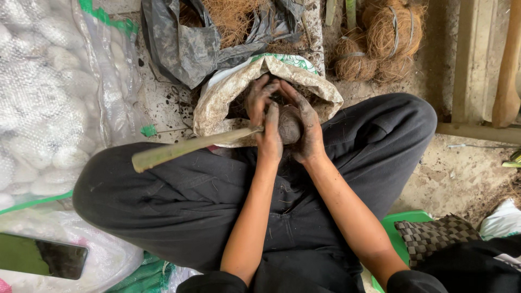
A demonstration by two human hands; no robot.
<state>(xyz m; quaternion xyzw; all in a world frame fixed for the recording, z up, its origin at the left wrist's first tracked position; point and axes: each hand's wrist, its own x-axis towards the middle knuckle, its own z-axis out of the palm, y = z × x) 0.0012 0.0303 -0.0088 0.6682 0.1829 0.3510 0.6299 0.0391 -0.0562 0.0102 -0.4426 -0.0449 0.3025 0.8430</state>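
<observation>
Lying nearly level, a stick (190,147) is clamped by the left hand (266,127), pointing left; a ball (290,123) is gripped by the right hand (306,127) over a sack (217,103).

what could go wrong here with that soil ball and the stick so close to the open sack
The soil ball sits pressed between the left hand and right hand; a squeeze too hard may crumble it, though bits would likely drop into the open sack below. The flat stick juts sideways over the knee from the left grip, so it could slip or catch on the trouser leg. Loose soil may also soil the phone.
</observation>
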